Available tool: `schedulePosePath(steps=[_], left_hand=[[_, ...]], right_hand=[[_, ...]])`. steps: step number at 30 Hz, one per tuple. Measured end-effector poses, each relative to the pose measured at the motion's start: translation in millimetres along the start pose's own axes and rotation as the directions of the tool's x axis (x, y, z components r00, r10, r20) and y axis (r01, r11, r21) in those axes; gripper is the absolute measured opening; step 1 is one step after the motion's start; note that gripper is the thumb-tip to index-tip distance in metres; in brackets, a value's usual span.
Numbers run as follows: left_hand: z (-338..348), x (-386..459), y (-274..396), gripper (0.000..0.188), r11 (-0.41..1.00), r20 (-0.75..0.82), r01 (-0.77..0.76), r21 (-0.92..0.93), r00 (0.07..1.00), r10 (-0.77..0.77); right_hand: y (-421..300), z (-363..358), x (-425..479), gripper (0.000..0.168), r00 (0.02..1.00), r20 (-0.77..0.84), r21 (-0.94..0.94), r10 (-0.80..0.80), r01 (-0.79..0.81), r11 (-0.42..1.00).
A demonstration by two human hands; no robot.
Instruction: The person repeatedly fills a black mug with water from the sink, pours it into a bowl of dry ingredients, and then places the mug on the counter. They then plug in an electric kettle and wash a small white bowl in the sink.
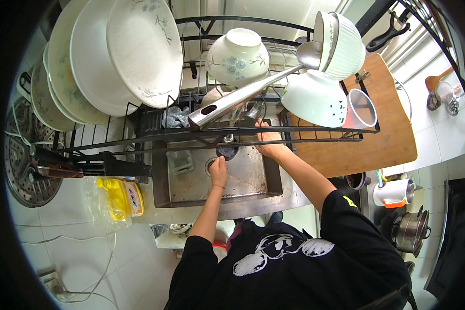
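My left hand [219, 172] is over the stainless steel sink [244, 182], its fingers at the near rim of a small dark round container [227, 152]. That container sits directly under the faucet outlet [228, 138], and I appear to be holding it. My right hand [269, 142] reaches to the far right part of the sink, under the wire dish rack [252, 133]. The rack's bars cross in front of its fingers, so whether they grip anything is hidden. A clear plastic box [180, 162] lies in the sink's left side.
Overhead, the rack carries plates [145, 54], an upturned floral bowl [237, 58], a pale green bowl [314, 99] and a steel ladle [252, 91] whose handle juts towards me. A wooden board [376, 135] lies right of the sink. A yellow jug [120, 197] stands left.
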State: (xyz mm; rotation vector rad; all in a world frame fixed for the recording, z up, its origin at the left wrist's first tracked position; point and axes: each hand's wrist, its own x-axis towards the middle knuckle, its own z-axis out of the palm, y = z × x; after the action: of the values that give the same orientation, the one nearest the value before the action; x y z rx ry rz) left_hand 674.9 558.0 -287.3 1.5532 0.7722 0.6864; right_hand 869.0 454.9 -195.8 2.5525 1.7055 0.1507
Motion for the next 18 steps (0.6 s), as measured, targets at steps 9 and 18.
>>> schedulePosePath(steps=[9, 18], left_hand=[[-2.4, -7.5, 2.2, 0.042, 0.999, -0.005, -0.016, -0.039, 1.000, 0.015], [-7.0, -9.5, -1.6, 0.043, 0.998, -0.008, 0.002, -0.060, 1.000, -0.002]], right_hand=[[-2.1, -21.2, 2.7, 0.064, 0.967, 0.252, -0.061, 0.031, -0.015, 0.998], [-3.1, -23.2, -1.1, 0.065, 0.980, 0.198, 0.050, 0.025, -0.035, 0.998]])
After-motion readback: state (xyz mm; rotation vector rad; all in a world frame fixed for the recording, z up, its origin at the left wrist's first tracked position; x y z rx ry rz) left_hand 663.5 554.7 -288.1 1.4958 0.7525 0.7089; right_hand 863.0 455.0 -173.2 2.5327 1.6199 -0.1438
